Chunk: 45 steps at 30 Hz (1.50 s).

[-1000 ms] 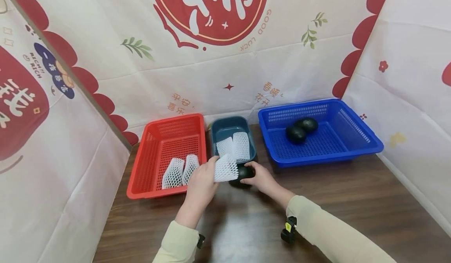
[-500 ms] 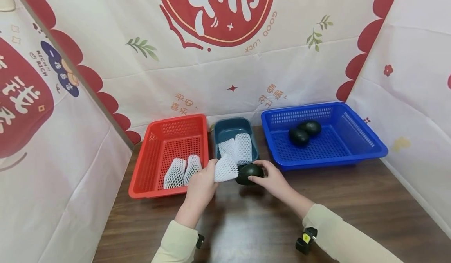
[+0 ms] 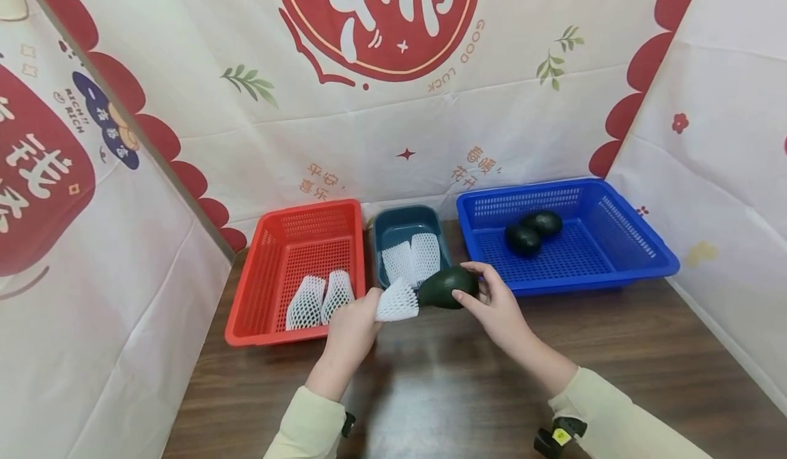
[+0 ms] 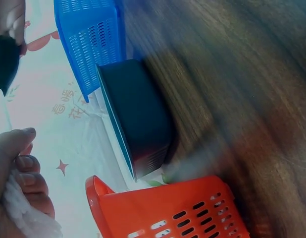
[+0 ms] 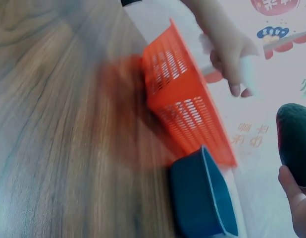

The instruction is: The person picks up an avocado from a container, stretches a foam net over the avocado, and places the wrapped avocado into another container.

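Observation:
In the head view my left hand point(image 3: 352, 332) grips a white foam net sleeve point(image 3: 397, 302), its mouth turned to the right. An avocado point(image 3: 445, 287), dark green, is held by my right hand point(image 3: 499, 309), thumb on the near side and fingers behind. The avocado's narrow end points at the sleeve's mouth and overlaps its edge in this view. From the left wrist, the bunched foam net point(image 4: 31, 218) shows under curled fingers, with the avocado point(image 4: 5, 64) at the upper left. The right wrist view has the avocado point(image 5: 295, 139) at its right edge, above the tabletop.
A red basket point(image 3: 246, 339) on the left holds two net-sleeved items point(image 3: 305, 302). Behind the hands stands a teal bin point(image 3: 402, 217) with several foam nets point(image 3: 424, 257). On the right, a blue basket point(image 3: 572, 281) contains two avocados point(image 3: 522, 239). Printed cloth walls enclose the wooden table point(image 3: 443, 391).
My right hand has lifted the avocado and drawn it to the right, so more of it shows beside the sleeve. My left hand stays almost in place with the foam net.

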Each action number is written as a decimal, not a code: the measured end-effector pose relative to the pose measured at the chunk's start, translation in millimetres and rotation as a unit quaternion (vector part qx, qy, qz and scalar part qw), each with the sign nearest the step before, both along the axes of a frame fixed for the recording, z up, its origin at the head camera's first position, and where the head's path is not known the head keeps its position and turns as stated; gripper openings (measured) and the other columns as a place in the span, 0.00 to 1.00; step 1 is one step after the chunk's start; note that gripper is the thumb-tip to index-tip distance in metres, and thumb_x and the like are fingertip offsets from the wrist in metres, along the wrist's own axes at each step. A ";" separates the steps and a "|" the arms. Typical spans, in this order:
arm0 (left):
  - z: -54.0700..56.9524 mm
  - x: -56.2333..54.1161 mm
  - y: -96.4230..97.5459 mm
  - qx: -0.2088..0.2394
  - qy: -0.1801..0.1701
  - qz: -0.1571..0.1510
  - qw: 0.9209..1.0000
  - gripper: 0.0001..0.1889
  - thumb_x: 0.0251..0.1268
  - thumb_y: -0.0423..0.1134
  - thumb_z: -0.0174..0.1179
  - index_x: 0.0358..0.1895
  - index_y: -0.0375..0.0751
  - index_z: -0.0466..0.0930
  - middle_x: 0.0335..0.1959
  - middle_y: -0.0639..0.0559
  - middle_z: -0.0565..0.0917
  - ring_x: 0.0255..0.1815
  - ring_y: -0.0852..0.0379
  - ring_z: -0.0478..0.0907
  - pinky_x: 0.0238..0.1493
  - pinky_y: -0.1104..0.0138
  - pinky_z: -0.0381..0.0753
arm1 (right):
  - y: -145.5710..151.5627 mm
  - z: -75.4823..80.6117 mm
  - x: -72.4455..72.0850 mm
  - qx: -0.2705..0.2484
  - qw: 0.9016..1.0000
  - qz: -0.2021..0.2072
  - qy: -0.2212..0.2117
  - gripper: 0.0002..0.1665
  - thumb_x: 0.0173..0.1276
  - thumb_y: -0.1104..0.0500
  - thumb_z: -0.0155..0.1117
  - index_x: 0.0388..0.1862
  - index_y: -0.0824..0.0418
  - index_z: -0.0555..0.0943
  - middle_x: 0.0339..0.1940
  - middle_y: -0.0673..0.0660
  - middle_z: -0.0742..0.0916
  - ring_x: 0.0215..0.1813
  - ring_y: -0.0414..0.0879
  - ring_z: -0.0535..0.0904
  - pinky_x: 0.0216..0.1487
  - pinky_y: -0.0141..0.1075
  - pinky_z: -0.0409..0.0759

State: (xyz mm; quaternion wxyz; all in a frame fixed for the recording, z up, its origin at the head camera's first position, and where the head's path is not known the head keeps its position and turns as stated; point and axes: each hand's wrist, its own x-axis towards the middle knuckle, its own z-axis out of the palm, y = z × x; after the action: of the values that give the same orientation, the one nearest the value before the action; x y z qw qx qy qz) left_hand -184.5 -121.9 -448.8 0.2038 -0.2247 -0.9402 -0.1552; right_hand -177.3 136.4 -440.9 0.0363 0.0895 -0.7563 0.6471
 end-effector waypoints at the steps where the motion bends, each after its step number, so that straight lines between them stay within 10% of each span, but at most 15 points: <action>1: 0.3 -0.1 0.1 -0.002 -0.002 -0.001 1.000 0.07 0.65 0.39 0.64 0.39 0.43 0.77 0.21 0.52 0.79 0.19 0.58 0.75 0.20 0.64 0.74 | -0.4 1.7 1.5 -0.008 1.000 0.001 0.002 0.29 0.68 0.60 0.66 0.65 0.62 0.67 0.64 0.63 0.72 0.60 0.55 0.76 0.49 0.32 0.79; 25: 5.9 7.2 15.1 -0.012 0.048 0.011 0.999 0.10 0.59 0.38 0.68 0.37 0.41 0.75 0.19 0.51 0.79 0.18 0.55 0.78 0.16 0.63 0.74 | -38.5 24.6 22.7 0.044 0.998 0.001 0.050 0.29 0.58 0.65 0.74 0.59 0.65 0.76 0.55 0.61 0.80 0.52 0.53 0.78 0.49 0.37 0.81; 34: 13.6 14.1 25.8 -0.005 0.019 0.030 0.999 0.32 0.46 0.44 0.77 0.57 0.43 0.74 0.37 0.48 0.83 0.29 0.53 0.81 0.27 0.60 0.81 | -46.4 34.3 29.8 0.028 0.999 0.001 0.029 0.30 0.56 0.66 0.75 0.57 0.66 0.75 0.55 0.62 0.80 0.51 0.55 0.79 0.48 0.36 0.81; 45: 21.3 16.8 20.8 0.047 -0.044 0.030 0.997 0.32 0.49 0.43 0.76 0.58 0.41 0.73 0.45 0.48 0.83 0.42 0.51 0.81 0.45 0.56 0.81 | -22.1 -7.5 4.4 -0.043 0.982 0.147 0.112 0.29 0.63 0.73 0.66 0.64 0.67 0.73 0.60 0.64 0.76 0.58 0.51 0.78 0.51 0.39 0.80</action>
State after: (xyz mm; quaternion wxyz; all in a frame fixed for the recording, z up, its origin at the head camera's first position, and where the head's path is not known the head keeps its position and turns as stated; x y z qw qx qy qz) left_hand -167.7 -101.1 -427.6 0.1769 -0.1794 -0.9462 -0.2032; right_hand -172.9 114.4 -448.4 0.0291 0.2693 -0.6973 0.6636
